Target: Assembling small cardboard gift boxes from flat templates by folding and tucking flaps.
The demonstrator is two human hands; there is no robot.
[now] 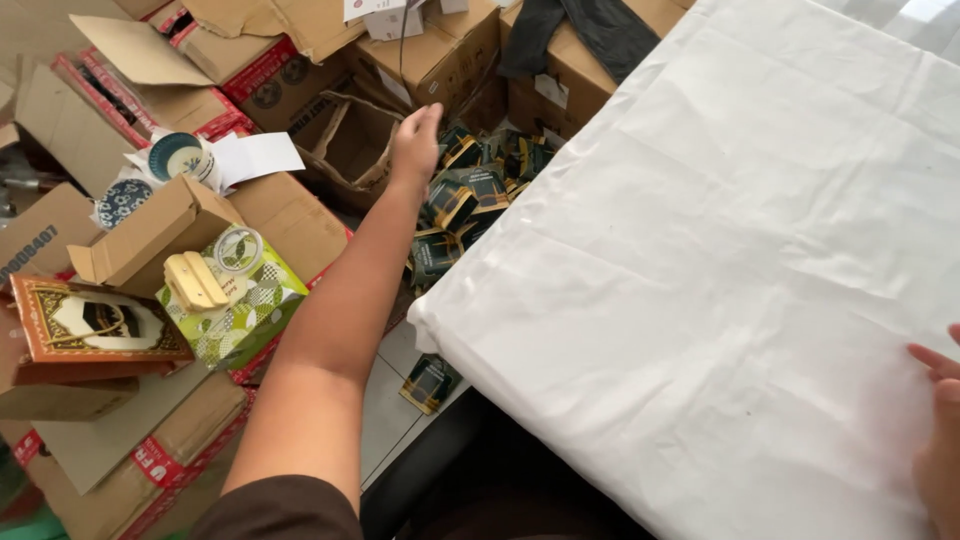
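Note:
My left hand (414,143) stretches far out to the floor beside the table, fingers loosely apart, holding nothing. It hovers over a heap of small dark green and gold packets (468,195), next to an open brown cardboard box (352,140). My right hand (940,440) shows only partly at the right edge. Its fingers rest on the white cloth (720,250) that covers the table. Whether those fingers grip the cloth is hidden by the frame edge.
Many cardboard boxes (290,215) crowd the floor at left, some open. A green patterned box (235,300) carries a tape roll and a cream clip. An ornate brown framed box (90,325) lies nearby. Patterned ceramic bowls (175,155) and one loose packet (430,383) sit on the tiles.

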